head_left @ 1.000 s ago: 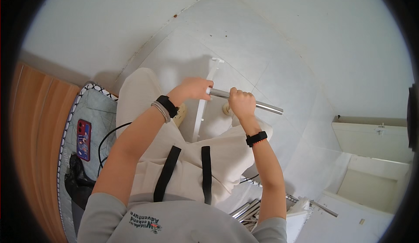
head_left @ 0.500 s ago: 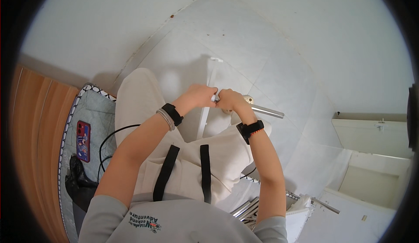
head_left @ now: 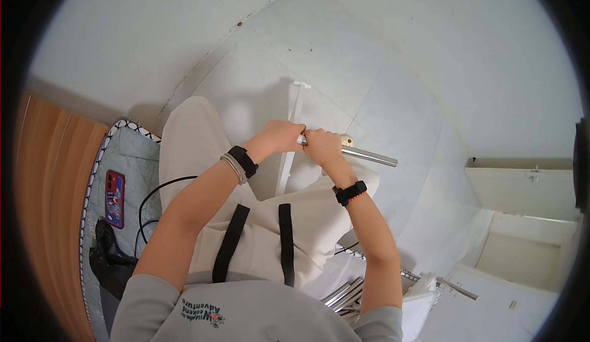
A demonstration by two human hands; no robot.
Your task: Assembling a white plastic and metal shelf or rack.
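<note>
My right hand (head_left: 322, 147) is closed around a shiny metal tube (head_left: 370, 156), whose bare end sticks out to the right. Right against it, my left hand (head_left: 281, 138) is closed at a small white fitting (head_left: 301, 140) at the tube's left end; its fingertips are partly hidden. Below and behind the hands a thin white panel or frame (head_left: 298, 105) stands between my legs, showing its narrow edge with a small white piece on top. A round cream-coloured part with holes (head_left: 348, 140) shows just beyond the right hand, partly covered by it.
Several loose metal tubes (head_left: 345, 296) lie by my right hip, near a white plastic bag (head_left: 421, 294). A phone in a red case (head_left: 115, 199) and a black bag-like item (head_left: 110, 253) rest on the mat at left. Wooden boards (head_left: 52, 200) border the left; white walls meet ahead.
My right hand has turned about the tube, its wrist swinging and the fingers shifting their grip. The left hand stays nearly in place.
</note>
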